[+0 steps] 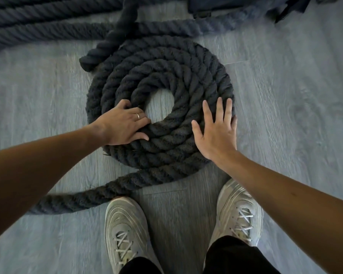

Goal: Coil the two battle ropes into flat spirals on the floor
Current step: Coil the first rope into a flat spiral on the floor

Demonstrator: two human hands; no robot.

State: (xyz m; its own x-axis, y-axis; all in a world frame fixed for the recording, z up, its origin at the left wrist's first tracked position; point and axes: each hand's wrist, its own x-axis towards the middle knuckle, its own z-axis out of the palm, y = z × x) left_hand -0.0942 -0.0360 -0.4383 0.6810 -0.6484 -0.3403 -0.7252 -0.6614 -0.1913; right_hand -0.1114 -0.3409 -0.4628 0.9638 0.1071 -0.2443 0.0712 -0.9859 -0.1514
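On the grey wood-look floor (285, 95), directly ahead of the person's two pale sneakers (127, 230), a thick dark battle rope (160, 143) lay wound into a flat spiral of about four turns around a small open centre. Its free tail (83, 196) left the near edge of the coil and ran away to the left, past the left shoe. At the far left of the coil another rope length (115, 36) rose away toward the top of the view, crossing further lengths (48, 22) that stretched roughly left to right along the far floor.

The left hand (123, 127) rested on the coil's inner turns, fingers curled over the rope at the edge of the central hole. The right hand (216, 131) was spread wide, fingers straight, over the coil's right outer turns, holding nothing; whether the palm pressed down could not be told.

The rope looked heavy, coarse and fairly stiff, so it would probably grip well and hold its curve. A sensible hold would be the tail close to where it leaves the spiral, with one palm steadying the turns.
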